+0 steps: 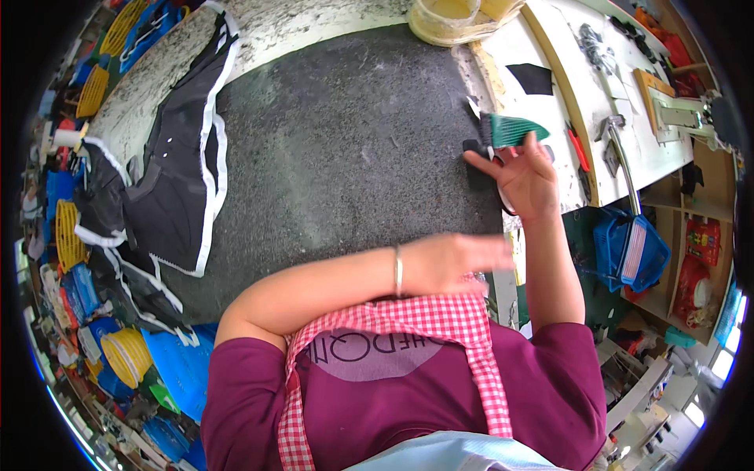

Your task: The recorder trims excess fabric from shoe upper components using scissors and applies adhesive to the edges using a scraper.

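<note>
My left hand (463,263) reaches across in front of my chest, its fingers stretched to the right and blurred by motion. Nothing shows in it. At the right edge of the dark work mat (338,149), my right hand (528,182) is raised with its fingers apart. Just beyond its fingertips lies a green ribbed, fan-shaped piece (517,131); one fingertip overlaps its lower edge, and I cannot tell whether it touches. Small black pieces (475,147) and a partly hidden red-and-black item are beside that hand. Black fabric panels (169,188) with white edging lie on the left side.
A yellowish round container (448,22) stands at the far edge. On the white table at right are a black scrap (532,79), a red-handled tool (579,149) and a hammer (611,125). A blue basket (628,247) hangs lower right; blue and yellow baskets (126,355) crowd the left.
</note>
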The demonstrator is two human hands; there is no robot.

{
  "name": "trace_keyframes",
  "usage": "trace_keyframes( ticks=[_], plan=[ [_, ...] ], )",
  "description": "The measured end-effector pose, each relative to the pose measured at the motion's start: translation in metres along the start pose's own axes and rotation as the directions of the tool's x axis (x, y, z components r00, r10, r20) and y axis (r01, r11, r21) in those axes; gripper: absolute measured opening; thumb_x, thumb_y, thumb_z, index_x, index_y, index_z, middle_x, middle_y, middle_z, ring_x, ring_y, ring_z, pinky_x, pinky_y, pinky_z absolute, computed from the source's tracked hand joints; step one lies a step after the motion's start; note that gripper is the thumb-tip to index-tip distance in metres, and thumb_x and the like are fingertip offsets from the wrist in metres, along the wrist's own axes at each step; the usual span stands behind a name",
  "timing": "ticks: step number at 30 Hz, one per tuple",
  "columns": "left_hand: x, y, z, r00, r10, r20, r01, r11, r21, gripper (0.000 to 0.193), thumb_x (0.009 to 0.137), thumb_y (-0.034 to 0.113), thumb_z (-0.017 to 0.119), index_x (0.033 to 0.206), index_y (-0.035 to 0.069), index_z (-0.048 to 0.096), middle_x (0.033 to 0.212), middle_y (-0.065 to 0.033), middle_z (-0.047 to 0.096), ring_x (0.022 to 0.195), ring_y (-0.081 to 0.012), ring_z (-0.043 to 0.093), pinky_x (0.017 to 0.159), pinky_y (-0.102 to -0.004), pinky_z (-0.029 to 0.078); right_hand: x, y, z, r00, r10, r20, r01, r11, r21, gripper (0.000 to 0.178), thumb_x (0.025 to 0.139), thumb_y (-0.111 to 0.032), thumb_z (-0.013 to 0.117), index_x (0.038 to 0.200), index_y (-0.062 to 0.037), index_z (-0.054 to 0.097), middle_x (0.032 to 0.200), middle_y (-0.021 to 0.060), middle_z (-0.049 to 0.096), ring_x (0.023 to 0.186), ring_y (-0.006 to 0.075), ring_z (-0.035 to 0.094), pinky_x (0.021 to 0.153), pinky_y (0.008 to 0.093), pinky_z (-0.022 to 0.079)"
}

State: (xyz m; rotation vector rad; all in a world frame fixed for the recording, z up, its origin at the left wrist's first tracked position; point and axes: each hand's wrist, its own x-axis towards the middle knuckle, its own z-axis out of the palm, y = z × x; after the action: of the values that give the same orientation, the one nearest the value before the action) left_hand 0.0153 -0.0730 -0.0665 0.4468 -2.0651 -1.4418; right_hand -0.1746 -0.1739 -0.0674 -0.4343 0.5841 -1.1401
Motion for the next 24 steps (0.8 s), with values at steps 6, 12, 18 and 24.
trace_keyframes(
  ticks=[6,12,18,24],
  plan=[
    [-0.055,0.005,-0.12,0.819,-0.077,-0.569,0.474,0.651,0.593,0.035,0.086,0.014,0.07,0.12,0.011,0.067,0.132,-0.0095,0.062,0.128,-0.0301,0.055,0.109,-0.0415,0.044,0.031,-0.059,-0.06,0.967,-0.246,0.06,0.252,0.912,-0.324,0.016,0.103,-0.017,0.05,0.113,-0.0077,0.058,0.117,0.0087,0.064,0.114,0.0266,0.059,0.095,0.0632,0.052],
    [-0.014,-0.021,-0.081,0.902,-0.263,-0.343,0.423,0.383,0.821,0.084,0.095,0.062,0.044,0.151,0.001,0.031,0.16,-0.0184,0.024,0.151,-0.0307,0.016,0.12,-0.0574,0.007,0.065,-0.085,-0.056,0.936,-0.325,0.135,0.332,0.943,-0.034,0.016,0.103,-0.018,0.05,0.108,-0.0092,0.063,0.11,0.0072,0.069,0.102,0.0242,0.063,0.1,0.0562,0.049],
    [0.04,-0.008,0.043,0.968,0.135,0.211,-0.173,0.97,0.172,0.047,0.085,0.042,0.062,0.123,0.013,0.063,0.126,-0.0115,0.062,0.117,-0.0286,0.058,0.107,-0.0528,0.036,0.066,-0.081,0.002,0.935,-0.275,0.224,0.295,0.954,-0.059,0.016,0.102,-0.02,0.054,0.107,-0.0083,0.063,0.105,0.0069,0.068,0.095,0.02,0.063,0.072,0.0338,0.051],
    [0.036,-0.012,-0.042,0.981,0.146,-0.13,0.019,0.59,0.807,0.029,0.085,0.018,0.06,0.11,0.005,0.068,0.113,-0.0078,0.07,0.107,-0.0195,0.066,0.081,-0.0319,0.055,0.065,-0.079,0.015,0.932,-0.3,0.204,0.358,0.854,-0.378,0.016,0.102,-0.017,0.053,0.106,-0.0066,0.064,0.094,0.0066,0.069,0.082,0.0165,0.063,0.065,0.0297,0.049]
  ],
)
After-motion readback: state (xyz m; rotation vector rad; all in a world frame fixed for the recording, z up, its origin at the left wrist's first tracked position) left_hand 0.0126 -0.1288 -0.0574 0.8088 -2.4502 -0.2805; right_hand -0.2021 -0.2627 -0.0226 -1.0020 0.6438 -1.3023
